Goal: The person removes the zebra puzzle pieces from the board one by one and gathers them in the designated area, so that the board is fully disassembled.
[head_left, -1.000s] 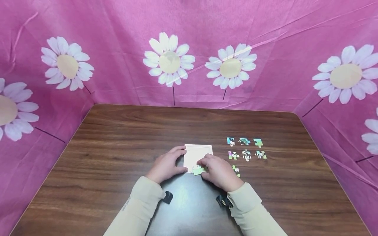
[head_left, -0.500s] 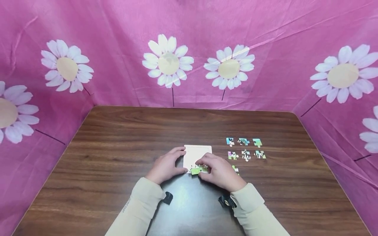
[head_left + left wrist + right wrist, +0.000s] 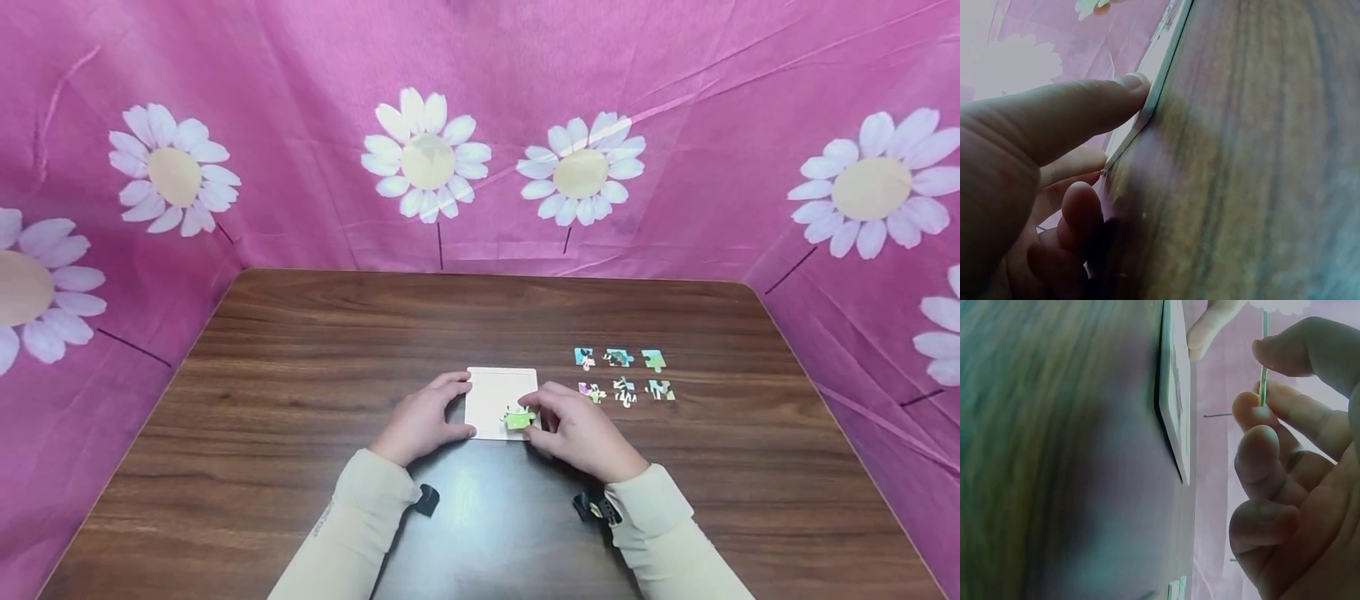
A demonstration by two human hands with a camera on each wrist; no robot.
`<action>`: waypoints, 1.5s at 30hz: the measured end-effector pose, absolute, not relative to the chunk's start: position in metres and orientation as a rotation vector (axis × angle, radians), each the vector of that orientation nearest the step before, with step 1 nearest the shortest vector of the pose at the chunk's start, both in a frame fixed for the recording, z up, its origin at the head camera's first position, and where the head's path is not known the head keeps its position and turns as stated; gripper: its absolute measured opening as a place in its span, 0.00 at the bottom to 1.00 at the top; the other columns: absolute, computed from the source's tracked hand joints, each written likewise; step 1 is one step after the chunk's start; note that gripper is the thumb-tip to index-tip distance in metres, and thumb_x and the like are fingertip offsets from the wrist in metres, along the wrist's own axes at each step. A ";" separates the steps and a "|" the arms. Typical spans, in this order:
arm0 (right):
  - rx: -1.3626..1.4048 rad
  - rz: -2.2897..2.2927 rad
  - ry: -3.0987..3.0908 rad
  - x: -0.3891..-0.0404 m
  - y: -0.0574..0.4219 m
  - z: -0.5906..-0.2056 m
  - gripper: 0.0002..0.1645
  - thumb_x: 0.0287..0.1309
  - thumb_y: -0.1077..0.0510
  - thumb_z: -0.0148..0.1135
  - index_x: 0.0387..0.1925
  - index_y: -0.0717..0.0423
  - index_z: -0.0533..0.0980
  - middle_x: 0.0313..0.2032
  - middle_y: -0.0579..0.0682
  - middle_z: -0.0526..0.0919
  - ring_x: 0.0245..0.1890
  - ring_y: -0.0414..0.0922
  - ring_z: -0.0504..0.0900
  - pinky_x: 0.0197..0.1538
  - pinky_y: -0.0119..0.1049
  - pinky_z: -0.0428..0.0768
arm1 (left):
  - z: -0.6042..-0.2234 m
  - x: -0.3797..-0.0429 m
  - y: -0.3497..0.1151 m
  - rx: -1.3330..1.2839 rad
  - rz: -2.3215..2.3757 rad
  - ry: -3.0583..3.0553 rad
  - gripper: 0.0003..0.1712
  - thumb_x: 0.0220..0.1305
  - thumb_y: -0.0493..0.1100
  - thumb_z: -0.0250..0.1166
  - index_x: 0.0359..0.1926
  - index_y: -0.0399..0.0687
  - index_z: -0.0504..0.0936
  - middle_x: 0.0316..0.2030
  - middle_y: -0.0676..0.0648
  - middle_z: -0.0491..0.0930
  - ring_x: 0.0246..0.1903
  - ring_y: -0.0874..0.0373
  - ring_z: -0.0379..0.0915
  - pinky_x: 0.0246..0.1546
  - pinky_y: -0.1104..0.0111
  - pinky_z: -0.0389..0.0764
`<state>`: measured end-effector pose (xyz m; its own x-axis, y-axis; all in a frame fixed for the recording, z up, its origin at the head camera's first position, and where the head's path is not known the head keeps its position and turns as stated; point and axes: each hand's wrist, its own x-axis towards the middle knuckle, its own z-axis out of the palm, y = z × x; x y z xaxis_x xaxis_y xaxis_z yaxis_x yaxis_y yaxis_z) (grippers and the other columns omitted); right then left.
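Note:
A square white puzzle board [image 3: 487, 400] with a thin rim lies at the middle of the table. My left hand [image 3: 426, 419] rests along its left side, thumb at the near corner and fingertips at the far one; the left wrist view shows the thumb [image 3: 1100, 106] against the board's edge. Over the board's near right part, my right hand [image 3: 581, 429] pinches a green and white jigsaw piece [image 3: 517, 420] between thumb and fingers. In the right wrist view that piece [image 3: 1264, 369] appears edge-on, held apart from the board [image 3: 1175, 387].
Several jigsaw pieces lie to the right of the board in two rows, among them a green one [image 3: 653, 360] and a black-and-white one [image 3: 625, 392]. The brown wooden table [image 3: 300, 358] ends at a pink flowered cloth [image 3: 330, 208] at the back.
My right hand has moved right and slightly away from me, carrying the green piece from the board's near edge. A loose piece near that hand is now hidden. My left hand has stayed put.

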<state>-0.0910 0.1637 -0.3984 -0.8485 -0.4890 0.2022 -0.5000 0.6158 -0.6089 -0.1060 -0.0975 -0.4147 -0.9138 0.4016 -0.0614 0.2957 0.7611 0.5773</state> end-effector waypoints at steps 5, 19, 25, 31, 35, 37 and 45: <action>0.861 1.046 -2.798 -0.088 0.175 -0.398 0.19 0.50 0.59 0.73 0.46 0.54 0.84 0.35 0.39 0.79 0.25 0.37 0.72 0.31 0.30 0.71 | -0.417 -0.105 -0.096 0.600 0.925 2.771 0.39 0.51 0.50 0.78 0.63 0.41 0.78 0.68 0.49 0.71 0.66 0.51 0.70 0.58 0.50 0.73; 0.736 1.032 -2.832 -0.084 0.213 -0.405 0.19 0.48 0.60 0.74 0.46 0.55 0.85 0.27 0.42 0.75 0.29 0.38 0.74 0.35 0.35 0.76 | -0.419 -0.106 -0.096 0.577 0.973 2.761 0.39 0.48 0.48 0.79 0.61 0.39 0.79 0.66 0.49 0.72 0.64 0.51 0.71 0.60 0.54 0.73; 0.650 0.998 -2.932 -0.081 0.232 -0.405 0.21 0.50 0.61 0.72 0.49 0.57 0.84 0.19 0.36 0.67 0.20 0.32 0.65 0.28 0.31 0.69 | -0.419 -0.106 -0.097 0.555 0.962 2.753 0.39 0.48 0.48 0.80 0.61 0.40 0.79 0.67 0.49 0.72 0.64 0.51 0.71 0.60 0.55 0.73; 0.568 0.934 -2.989 -0.080 0.250 -0.402 0.21 0.51 0.62 0.70 0.50 0.54 0.84 0.17 0.36 0.64 0.18 0.32 0.62 0.24 0.31 0.65 | -0.418 -0.109 -0.097 0.562 0.948 2.766 0.38 0.48 0.49 0.80 0.60 0.40 0.79 0.66 0.50 0.72 0.64 0.51 0.71 0.60 0.55 0.73; 0.568 0.928 -2.998 -0.081 0.260 -0.401 0.21 0.51 0.62 0.70 0.50 0.55 0.84 0.18 0.36 0.64 0.18 0.32 0.62 0.26 0.31 0.65 | -0.418 -0.110 -0.097 0.552 0.932 2.762 0.39 0.48 0.49 0.80 0.60 0.40 0.79 0.67 0.50 0.72 0.64 0.51 0.71 0.60 0.55 0.73; 0.566 0.931 -3.004 -0.082 0.264 -0.402 0.20 0.52 0.62 0.70 0.49 0.55 0.84 0.18 0.36 0.64 0.19 0.32 0.62 0.27 0.31 0.66 | -0.417 -0.110 -0.097 0.549 0.932 2.761 0.39 0.48 0.49 0.80 0.60 0.41 0.79 0.66 0.50 0.72 0.64 0.51 0.71 0.60 0.54 0.73; 0.506 0.946 -3.067 -0.084 0.286 -0.401 0.20 0.52 0.61 0.72 0.49 0.57 0.84 0.19 0.37 0.69 0.20 0.32 0.66 0.30 0.32 0.69 | -0.417 -0.110 -0.097 0.561 0.935 2.759 0.38 0.48 0.49 0.80 0.60 0.41 0.79 0.66 0.50 0.72 0.63 0.51 0.71 0.59 0.55 0.73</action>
<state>-0.0843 0.2864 -0.4012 -0.9459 -0.3241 -0.0111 -0.2616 0.7828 -0.5646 -0.1099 -0.0972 -0.4170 -0.9137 0.4041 -0.0441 0.2941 0.7320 0.6145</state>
